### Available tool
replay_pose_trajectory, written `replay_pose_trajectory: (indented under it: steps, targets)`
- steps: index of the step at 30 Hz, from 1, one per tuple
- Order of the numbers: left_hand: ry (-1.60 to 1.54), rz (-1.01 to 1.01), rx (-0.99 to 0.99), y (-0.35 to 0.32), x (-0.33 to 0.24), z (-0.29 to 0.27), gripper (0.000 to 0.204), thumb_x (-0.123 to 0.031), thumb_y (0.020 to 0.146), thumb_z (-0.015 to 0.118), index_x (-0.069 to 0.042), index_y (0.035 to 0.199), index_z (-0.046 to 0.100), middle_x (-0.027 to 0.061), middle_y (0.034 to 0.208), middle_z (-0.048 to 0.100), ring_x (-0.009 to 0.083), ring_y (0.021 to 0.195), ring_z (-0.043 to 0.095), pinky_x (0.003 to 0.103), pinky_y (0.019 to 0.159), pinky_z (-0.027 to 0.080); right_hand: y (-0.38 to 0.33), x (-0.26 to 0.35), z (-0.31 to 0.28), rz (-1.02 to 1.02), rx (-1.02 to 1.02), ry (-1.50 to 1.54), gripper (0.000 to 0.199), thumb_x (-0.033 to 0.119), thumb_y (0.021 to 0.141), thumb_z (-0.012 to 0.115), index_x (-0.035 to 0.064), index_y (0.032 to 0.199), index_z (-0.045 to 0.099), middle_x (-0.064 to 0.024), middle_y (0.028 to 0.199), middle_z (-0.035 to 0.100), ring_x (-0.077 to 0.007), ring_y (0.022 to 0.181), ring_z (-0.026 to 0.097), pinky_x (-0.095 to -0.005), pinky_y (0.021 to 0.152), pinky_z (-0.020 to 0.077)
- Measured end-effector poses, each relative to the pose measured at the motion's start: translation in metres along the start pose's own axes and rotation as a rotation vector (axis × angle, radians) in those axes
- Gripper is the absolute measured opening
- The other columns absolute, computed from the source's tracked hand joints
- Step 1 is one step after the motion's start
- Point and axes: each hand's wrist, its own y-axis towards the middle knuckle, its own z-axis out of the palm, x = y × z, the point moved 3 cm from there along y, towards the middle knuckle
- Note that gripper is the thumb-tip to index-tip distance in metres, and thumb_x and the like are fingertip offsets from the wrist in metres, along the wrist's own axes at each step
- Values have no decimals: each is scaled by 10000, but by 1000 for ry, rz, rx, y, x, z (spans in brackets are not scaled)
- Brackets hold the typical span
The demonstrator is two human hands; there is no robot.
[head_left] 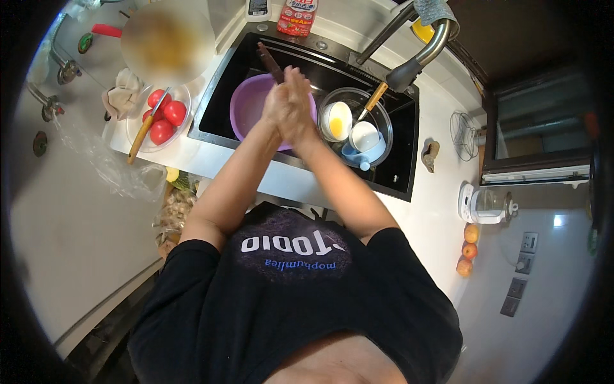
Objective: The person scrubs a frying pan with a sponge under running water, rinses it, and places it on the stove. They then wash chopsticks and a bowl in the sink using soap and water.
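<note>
Above a purple basin (246, 105) in the black sink, both hands are pressed together, slightly blurred. My left hand (276, 107) is closed, and my right hand (297, 96) is closed against it, partly overlapping it. From between them a long, dark reddish-brown thing (270, 63) sticks out toward the far left; its lower part is hidden by the hands, and its kind is unclear. Right of the basin stands a clear bowl (387, 131) holding a white bowl with a yellow patch (337, 123), a white cup (364, 136), a light-blue piece (368, 153) and a wooden-handled utensil (376, 99).
The faucet (422, 63) arches over the sink's right side. Left of the sink (211, 121), a clear bowl holds several tomatoes (162, 132), with a wooden-handled knife (144, 132) across it. A red packet (297, 18) stands behind. Round fruits (470, 249) line the right counter.
</note>
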Motion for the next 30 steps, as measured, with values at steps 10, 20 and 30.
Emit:
replay_pose_trajectory:
  steps: [10,20,30]
  targets:
    - [-239,-123,-70,-16,-38,85,478,-354,925,185,-96,1325,234,65,1331,310,181,1211,316,333,988,268,47,-44,-36,421,140,40,497,354,885,240,15,1226,367,-220,1292,322,-370,1203,274,-462,978,218]
    - [-298,-95,-36,-14,-38,77,494,-391,923,203,-57,1260,339,87,1224,441,195,1137,410,313,970,294,37,-39,-23,314,-66,-7,459,342,894,257,-40,1040,464,-272,1076,470,-341,1014,455,-403,858,323]
    - [-313,-119,-264,-3,-12,7,418,-361,896,302,-120,1219,413,65,1193,470,164,1034,473,298,881,376,15,-54,10,157,-64,-121,495,350,890,240,-4,1204,386,-245,1240,370,-387,1177,315,-455,966,263]
